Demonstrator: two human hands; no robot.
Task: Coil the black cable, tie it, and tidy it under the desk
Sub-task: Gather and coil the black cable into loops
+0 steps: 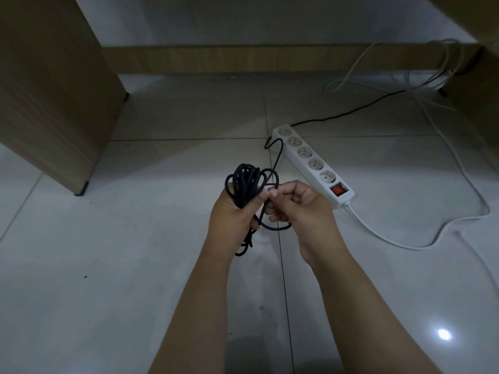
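A black cable (244,182) is gathered into a bundle of several loops above the tiled floor. My left hand (233,217) grips the bundle around its middle, with loops sticking out above and below the fist. My right hand (299,205) pinches one strand of the cable beside the bundle, and a loop of it hangs under the fingers. From the bundle the free run of cable leads up past the power strip and away to the right under the desk.
A white power strip (313,164) with a red switch lies on the floor just right of my hands, its white cord looping to the right. Wooden desk panels stand at left (51,90) and along the back. More white and black cables tangle at the back right (432,79).
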